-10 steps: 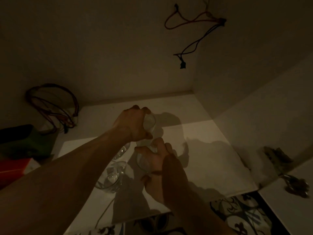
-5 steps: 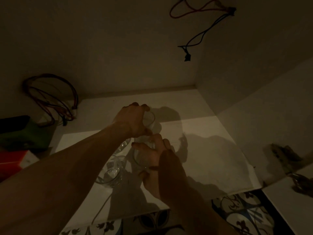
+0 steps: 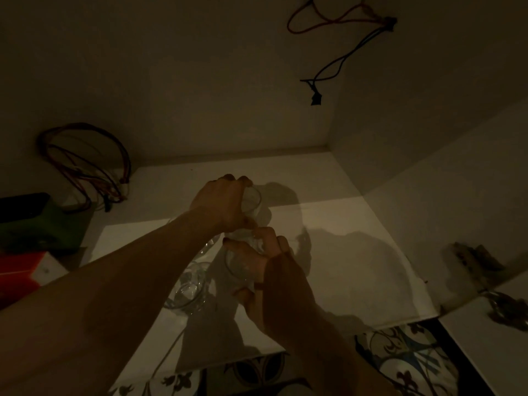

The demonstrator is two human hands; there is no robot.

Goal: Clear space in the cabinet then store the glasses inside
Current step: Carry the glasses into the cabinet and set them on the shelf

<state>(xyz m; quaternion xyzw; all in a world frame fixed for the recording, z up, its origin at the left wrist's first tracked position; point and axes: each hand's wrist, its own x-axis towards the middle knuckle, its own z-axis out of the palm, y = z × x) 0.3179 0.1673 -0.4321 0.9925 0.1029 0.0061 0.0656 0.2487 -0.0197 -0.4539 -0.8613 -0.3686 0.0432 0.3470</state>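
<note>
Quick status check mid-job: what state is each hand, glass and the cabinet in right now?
Left hand: gripping far glass.
Right hand: gripping near glass.
Third glass: standing free on the shelf.
Cabinet door: open.

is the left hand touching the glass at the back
Touching: the head view shows the left hand with its fingers wrapped over the rear glass.

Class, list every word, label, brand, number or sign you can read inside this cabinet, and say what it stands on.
None can be read.
Red box: no print shows; too dark to tell.
Green item: no lettering visible.
Glasses in the left hand and right hand, and the glass on the shelf: clear, unmarked.
Floor tiles: ornament only, no text.
</note>
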